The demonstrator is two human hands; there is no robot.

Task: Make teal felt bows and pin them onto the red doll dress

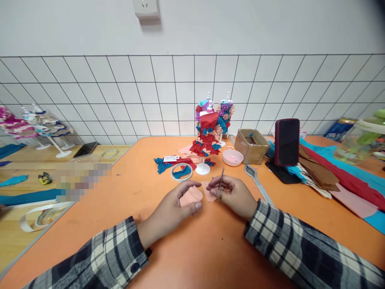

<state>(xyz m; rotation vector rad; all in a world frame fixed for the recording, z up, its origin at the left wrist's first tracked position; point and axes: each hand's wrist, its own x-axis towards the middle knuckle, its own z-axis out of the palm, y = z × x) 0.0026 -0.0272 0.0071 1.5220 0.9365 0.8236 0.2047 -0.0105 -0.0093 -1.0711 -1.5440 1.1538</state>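
My left hand (pixel 177 206) pinches a small pink piece of fabric (pixel 191 196) just above the orange table (pixel 126 192). My right hand (pixel 234 194) is closed around thin metal tweezers (pixel 221 180) that point upward, and its fingers also touch a second pink flap (pixel 208 191) of the same fabric. Both hands meet at the table's middle. Both sleeves are plaid. Behind the hands stands a small doll stand wearing a red ruffled paper dress (pixel 207 138) with blue and pink bows.
A tape roll (pixel 181 171) with blue scraps, a pink bowl (pixel 232 157), a cardboard box (pixel 251 145) and an upright phone (pixel 286 141) stand behind. Brown, red, pink and blue sheets (pixel 339 176) lie right. More dressed stands (pixel 45 126) occupy the left table.
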